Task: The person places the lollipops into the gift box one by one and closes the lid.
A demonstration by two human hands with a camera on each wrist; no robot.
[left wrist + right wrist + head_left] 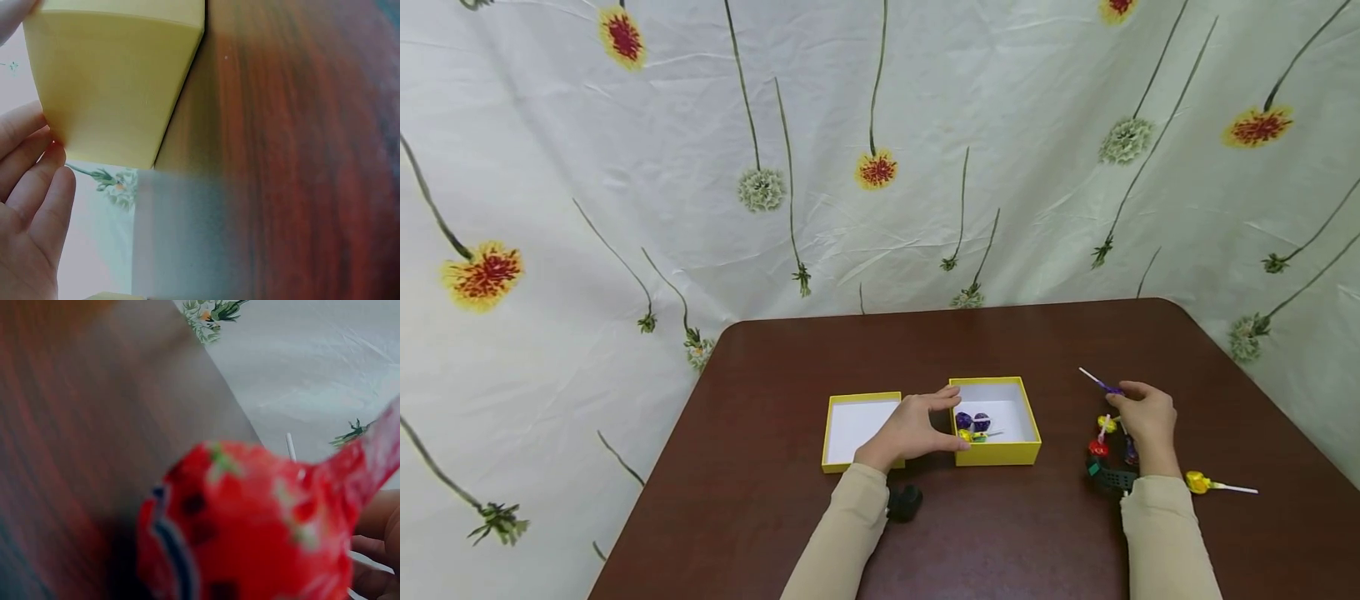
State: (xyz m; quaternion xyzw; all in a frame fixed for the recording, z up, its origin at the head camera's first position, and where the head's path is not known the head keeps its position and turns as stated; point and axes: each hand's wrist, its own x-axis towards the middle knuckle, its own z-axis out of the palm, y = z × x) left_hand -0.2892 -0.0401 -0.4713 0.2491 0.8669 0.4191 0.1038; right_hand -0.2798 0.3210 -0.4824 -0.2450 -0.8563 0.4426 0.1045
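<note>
My left hand (917, 429) spans the left side of an open yellow box (997, 454), thumb at the front corner and fingers toward the back. In the left wrist view, fingertips touch the yellow box wall (119, 81). Inside the box lie purple-wrapped lollipops (981, 422) and a yellow-green one (973, 436). To the right, my right hand (1150, 421) pinches a purple-wrapped lollipop (1108, 387), its white stick pointing up and left. Close by on the table are a red lollipop (1098, 448) and a yellow one (1107, 423); a dark-wrapped lollipop (1131, 452) is partly hidden by the hand.
A yellow-edged white lid (859, 423) lies left of the box, partly behind my left hand. Another yellow lollipop (1198, 482) lies right of my right wrist. The brown table (1000, 533) ends at a flower-printed cloth (820, 250) behind it.
</note>
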